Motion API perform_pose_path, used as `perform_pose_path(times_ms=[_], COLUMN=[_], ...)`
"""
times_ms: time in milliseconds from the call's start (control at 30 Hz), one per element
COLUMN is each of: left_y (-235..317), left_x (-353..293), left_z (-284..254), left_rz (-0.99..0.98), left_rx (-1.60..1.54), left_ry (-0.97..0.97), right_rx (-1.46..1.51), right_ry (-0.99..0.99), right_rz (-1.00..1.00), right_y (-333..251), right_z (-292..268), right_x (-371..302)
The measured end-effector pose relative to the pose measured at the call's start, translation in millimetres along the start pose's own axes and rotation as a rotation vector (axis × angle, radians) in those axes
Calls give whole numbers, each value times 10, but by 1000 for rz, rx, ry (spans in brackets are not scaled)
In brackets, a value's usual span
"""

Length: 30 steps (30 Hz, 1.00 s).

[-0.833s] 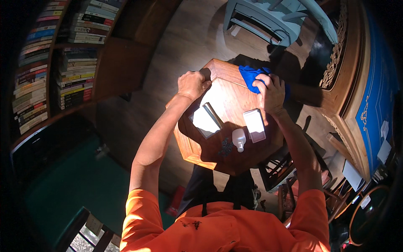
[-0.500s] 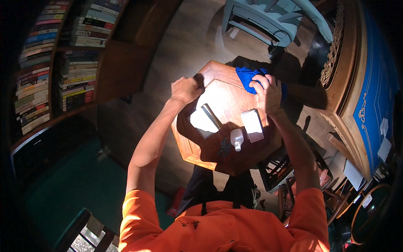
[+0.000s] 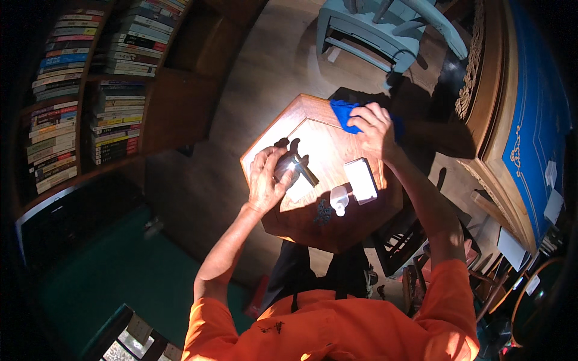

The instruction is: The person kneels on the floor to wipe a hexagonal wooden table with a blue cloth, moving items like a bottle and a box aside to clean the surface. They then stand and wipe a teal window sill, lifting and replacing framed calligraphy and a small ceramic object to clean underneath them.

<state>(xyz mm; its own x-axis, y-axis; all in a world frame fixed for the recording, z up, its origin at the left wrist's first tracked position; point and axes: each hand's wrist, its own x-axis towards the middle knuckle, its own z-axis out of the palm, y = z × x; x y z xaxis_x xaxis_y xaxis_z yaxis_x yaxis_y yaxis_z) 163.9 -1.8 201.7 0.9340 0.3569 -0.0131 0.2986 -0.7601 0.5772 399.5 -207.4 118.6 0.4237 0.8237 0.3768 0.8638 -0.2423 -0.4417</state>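
My right hand [image 3: 378, 127] is closed on a bright blue cloth [image 3: 344, 114] at the far right edge of the wooden octagonal table [image 3: 271, 141]. My left hand [image 3: 265, 177] is over the table's left side, its fingers apart and curved, casting a dark shadow. Beside its fingertips lie a white flat item [image 3: 298, 191] and a narrow dark bar-shaped object [image 3: 308, 173]; whether the fingers touch them I cannot tell. A small white bottle [image 3: 339, 200] lies near the middle. Right of it is a white-topped rectangular pad or box [image 3: 361, 179]. A dark beaded string [image 3: 323, 212] sits left of the bottle.
Wooden shelves of books [image 3: 114, 120] stand on the left. Beyond the table is a pale blue chair [image 3: 367, 36]. A large blue-topped piece of furniture with carved wooden edging [image 3: 539, 132] stands right. A dark stool [image 3: 400, 240] is close to the table's right side.
My left hand has moved from the table's far left edge nearer to me, over the white flat item, and its fingers have opened. My right hand stays on the cloth, shifted slightly left.
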Motion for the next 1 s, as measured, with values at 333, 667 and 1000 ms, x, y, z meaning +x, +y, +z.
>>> perform_pose_path(times_ms=[333, 667, 1000], left_y=[-8, 398, 894], left_x=[-307, -102, 664], left_z=[168, 135, 497], left_rz=[-45, 161, 597], left_rx=[118, -112, 117], left_ry=[-75, -63, -551], right_rx=[293, 103, 63], right_ry=[-371, -155, 62], right_rz=[-353, -37, 285], right_y=[-765, -124, -268], right_z=[918, 27, -393], right_x=[969, 313, -632])
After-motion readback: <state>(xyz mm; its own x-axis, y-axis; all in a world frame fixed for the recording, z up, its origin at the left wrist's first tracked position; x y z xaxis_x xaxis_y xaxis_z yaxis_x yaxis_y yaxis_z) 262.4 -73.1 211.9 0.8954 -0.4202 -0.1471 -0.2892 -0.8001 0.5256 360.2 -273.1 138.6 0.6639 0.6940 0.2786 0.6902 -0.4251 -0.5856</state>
